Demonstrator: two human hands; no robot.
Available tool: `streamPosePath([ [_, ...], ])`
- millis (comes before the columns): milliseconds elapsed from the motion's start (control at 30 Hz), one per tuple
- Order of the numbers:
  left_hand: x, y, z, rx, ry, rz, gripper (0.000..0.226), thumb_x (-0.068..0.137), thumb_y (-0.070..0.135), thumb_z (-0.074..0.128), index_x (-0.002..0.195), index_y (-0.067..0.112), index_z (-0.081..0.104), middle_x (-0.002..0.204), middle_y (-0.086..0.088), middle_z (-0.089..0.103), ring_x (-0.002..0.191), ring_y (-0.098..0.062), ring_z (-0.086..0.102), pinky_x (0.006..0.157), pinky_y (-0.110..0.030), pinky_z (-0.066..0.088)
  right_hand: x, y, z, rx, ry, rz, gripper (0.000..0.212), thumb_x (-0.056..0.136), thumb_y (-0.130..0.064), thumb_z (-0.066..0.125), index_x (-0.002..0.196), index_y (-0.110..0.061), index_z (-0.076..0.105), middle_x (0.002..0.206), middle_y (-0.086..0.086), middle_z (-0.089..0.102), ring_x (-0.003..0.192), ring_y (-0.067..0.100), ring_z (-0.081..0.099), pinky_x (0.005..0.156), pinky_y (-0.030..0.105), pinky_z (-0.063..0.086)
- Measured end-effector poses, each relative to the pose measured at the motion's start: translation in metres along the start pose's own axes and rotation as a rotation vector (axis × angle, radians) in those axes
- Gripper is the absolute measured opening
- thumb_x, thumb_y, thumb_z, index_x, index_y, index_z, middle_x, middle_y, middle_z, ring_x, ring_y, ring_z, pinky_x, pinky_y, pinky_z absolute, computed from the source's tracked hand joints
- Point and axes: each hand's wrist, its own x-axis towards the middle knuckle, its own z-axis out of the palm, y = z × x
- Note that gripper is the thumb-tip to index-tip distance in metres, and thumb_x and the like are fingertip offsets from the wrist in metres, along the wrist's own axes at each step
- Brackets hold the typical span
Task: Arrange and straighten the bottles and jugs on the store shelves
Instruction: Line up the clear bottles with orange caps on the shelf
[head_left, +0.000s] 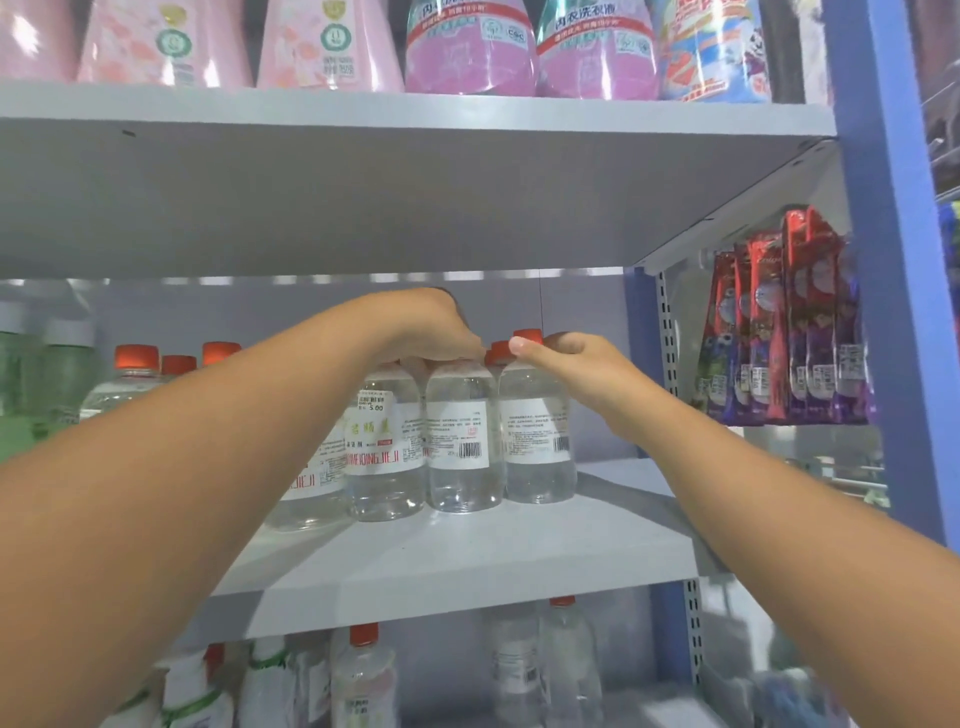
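So the grey shelf (467, 551) sat in a blue-framed rack, pink jugs (467, 52) on the board above it and red packets (789, 322) hanging off to its right. The clear red-capped bottles (460, 441) stood in a tight cluster on that shelf. The left hand (431, 332) was cupped over their caps, and the right hand (566, 358) pinched the cap of the rightmost bottle (537, 447).

Two hands (431, 332); five pink bottles (470, 52) on top; about seven red-capped clear bottles (460, 441) mid-shelf
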Motion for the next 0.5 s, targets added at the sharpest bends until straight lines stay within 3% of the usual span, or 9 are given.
streamPosePath([
  [67, 0.002, -0.006, -0.002, -0.104, -0.064, -0.003, 0.038, 0.082, 0.049, 0.074, 0.105, 0.018, 0.073, 0.088, 0.000, 0.079, 0.071, -0.017, 0.078, 0.078, -0.034, 0.062, -0.001, 0.002, -0.002, 0.006, -0.013, -0.025, 0.026, 0.084, -0.049, 0.082, 0.095, -0.027, 0.074, 0.076, -0.025, 0.075, 0.069, -0.015, 0.067, 0.052, 0.004, 0.044],
  [133, 0.006, -0.010, -0.002, -0.147, -0.058, -0.010, 0.030, 0.089, 0.043, 0.076, 0.105, 0.018, 0.073, 0.093, 0.000, 0.081, 0.075, -0.016, 0.080, 0.092, -0.042, 0.061, -0.002, 0.001, -0.003, 0.012, -0.018, -0.031, 0.030, 0.084, -0.044, 0.083, 0.104, -0.024, 0.075, 0.089, -0.016, 0.079, 0.084, -0.006, 0.072, 0.067, 0.012, 0.052],
  [200, 0.008, -0.010, -0.001, -0.119, -0.023, -0.022, 0.034, 0.088, 0.046, 0.078, 0.104, 0.016, 0.074, 0.092, -0.002, 0.081, 0.070, -0.016, 0.079, 0.090, -0.040, 0.062, -0.002, -0.001, -0.003, 0.014, -0.018, -0.015, 0.034, 0.087, -0.039, 0.079, 0.115, -0.020, 0.073, 0.107, -0.006, 0.078, 0.104, 0.011, 0.072, 0.091, 0.030, 0.055],
  [267, 0.007, -0.007, -0.002, -0.104, 0.013, -0.042, 0.040, 0.084, 0.050, 0.082, 0.101, 0.015, 0.072, 0.090, -0.003, 0.080, 0.065, -0.016, 0.078, 0.084, -0.037, 0.064, -0.002, -0.002, -0.002, 0.022, -0.016, -0.004, 0.032, 0.090, -0.035, 0.074, 0.117, -0.019, 0.072, 0.111, -0.002, 0.077, 0.110, 0.018, 0.070, 0.100, 0.037, 0.053],
  [333, 0.004, -0.005, -0.003, -0.093, 0.027, -0.056, 0.040, 0.084, 0.051, 0.081, 0.099, 0.015, 0.072, 0.086, -0.001, 0.080, 0.062, -0.015, 0.078, 0.080, -0.035, 0.063, -0.004, -0.003, 0.000, 0.019, -0.002, 0.005, 0.031, 0.091, -0.040, 0.073, 0.115, -0.021, 0.072, 0.111, -0.004, 0.076, 0.109, 0.016, 0.069, 0.094, 0.033, 0.053],
  [433, -0.004, -0.003, -0.005, -0.153, -0.016, -0.047, 0.040, 0.080, 0.043, 0.076, 0.109, 0.015, 0.074, 0.089, -0.003, 0.081, 0.068, -0.017, 0.079, 0.086, -0.037, 0.063, -0.007, -0.002, 0.002, 0.016, -0.004, -0.015, 0.038, 0.085, -0.055, 0.078, 0.107, -0.025, 0.070, 0.103, -0.013, 0.072, 0.096, 0.001, 0.064, 0.073, 0.021, 0.045],
  [500, -0.009, -0.005, -0.007, -0.198, -0.029, -0.020, 0.046, 0.073, 0.045, 0.078, 0.110, 0.018, 0.075, 0.095, -0.003, 0.081, 0.074, -0.016, 0.080, 0.088, -0.039, 0.063, -0.008, -0.002, 0.002, 0.011, -0.005, -0.016, 0.038, 0.083, -0.053, 0.081, 0.105, -0.024, 0.071, 0.102, -0.010, 0.075, 0.096, 0.004, 0.067, 0.073, 0.022, 0.047],
])
